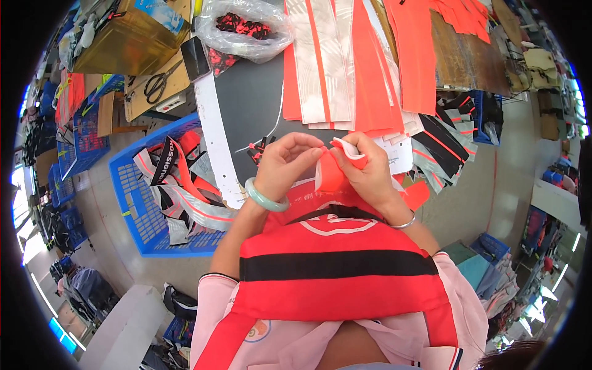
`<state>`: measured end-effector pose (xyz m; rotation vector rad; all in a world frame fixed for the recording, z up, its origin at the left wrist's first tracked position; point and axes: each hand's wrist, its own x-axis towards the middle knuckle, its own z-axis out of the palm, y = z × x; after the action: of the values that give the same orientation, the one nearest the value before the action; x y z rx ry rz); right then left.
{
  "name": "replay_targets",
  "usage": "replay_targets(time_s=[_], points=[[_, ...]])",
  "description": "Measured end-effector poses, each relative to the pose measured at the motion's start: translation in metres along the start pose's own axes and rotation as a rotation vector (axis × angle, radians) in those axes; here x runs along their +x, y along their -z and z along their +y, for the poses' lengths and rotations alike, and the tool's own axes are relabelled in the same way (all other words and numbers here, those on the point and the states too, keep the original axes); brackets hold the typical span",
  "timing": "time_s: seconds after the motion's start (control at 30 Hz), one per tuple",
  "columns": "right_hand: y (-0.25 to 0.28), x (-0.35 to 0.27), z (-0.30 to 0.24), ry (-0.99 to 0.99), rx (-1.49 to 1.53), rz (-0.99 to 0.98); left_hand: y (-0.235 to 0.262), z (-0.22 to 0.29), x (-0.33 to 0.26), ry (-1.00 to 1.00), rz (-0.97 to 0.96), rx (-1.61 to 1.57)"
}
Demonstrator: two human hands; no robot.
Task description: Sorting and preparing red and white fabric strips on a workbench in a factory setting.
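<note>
Small orange fabric piece [333,176] is pinched between both hands, held above the dark tabletop [253,105] edge, close to the chest. Left hand [285,161] fingers are closed on its left edge; right hand [364,169] grips its folded top. Blue basket [132,203] of strips sits at left.

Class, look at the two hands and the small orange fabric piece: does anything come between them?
Nothing visible does. Both the left hand and the right hand already pinch the orange fabric piece directly, above the red garment on the lap.
</note>
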<state>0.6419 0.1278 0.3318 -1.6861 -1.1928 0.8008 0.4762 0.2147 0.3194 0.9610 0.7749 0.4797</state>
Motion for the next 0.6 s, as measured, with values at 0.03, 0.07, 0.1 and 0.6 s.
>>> replay_targets(time_s=[0.03,0.07,0.1,0.6], points=[[0.0,0.0,-0.002,0.015,0.001,-0.025,0.0,-0.005,-0.002,-0.04,0.038,-0.018],[0.0,0.001,-0.003,0.029,0.003,-0.05,0.001,-0.007,-0.002,-0.04,0.038,-0.02],[0.002,0.001,-0.004,0.028,0.004,-0.053,0.004,-0.008,-0.003,-0.014,0.052,-0.058],[0.007,-0.008,0.006,-0.012,-0.045,-0.106,-0.019,-0.018,-0.016,-0.239,0.133,0.246]])
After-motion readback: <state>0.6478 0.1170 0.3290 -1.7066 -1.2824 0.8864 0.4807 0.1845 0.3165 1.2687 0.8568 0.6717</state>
